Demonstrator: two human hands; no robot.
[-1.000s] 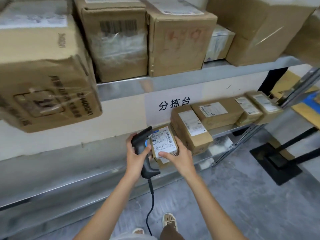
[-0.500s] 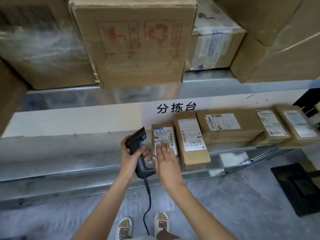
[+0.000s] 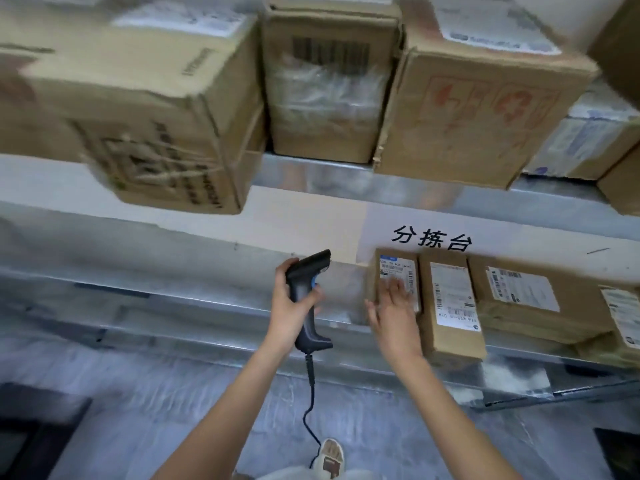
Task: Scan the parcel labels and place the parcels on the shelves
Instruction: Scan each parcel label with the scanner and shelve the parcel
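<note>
A small brown parcel (image 3: 394, 268) with a white label lies flat on the lower metal shelf (image 3: 207, 306), leftmost in a row of parcels. My right hand (image 3: 393, 315) lies on its near end with straight fingers, covering part of the label. My left hand (image 3: 292, 308) grips a black corded barcode scanner (image 3: 306, 289) to the left of that parcel, its head pointing up and right. A longer labelled parcel (image 3: 450, 306) touches the small one on its right.
More labelled parcels (image 3: 523, 296) continue to the right along the lower shelf. Large cardboard boxes (image 3: 474, 109) fill the upper shelf, and one box (image 3: 145, 133) overhangs its edge at left. A white sign with black characters (image 3: 431, 239) hangs behind. Grey floor lies below.
The small parcel went from being held in my right hand by the scanner to lying on the shelf beside the row. The scanner has moved left, away from it. The view swung left.
</note>
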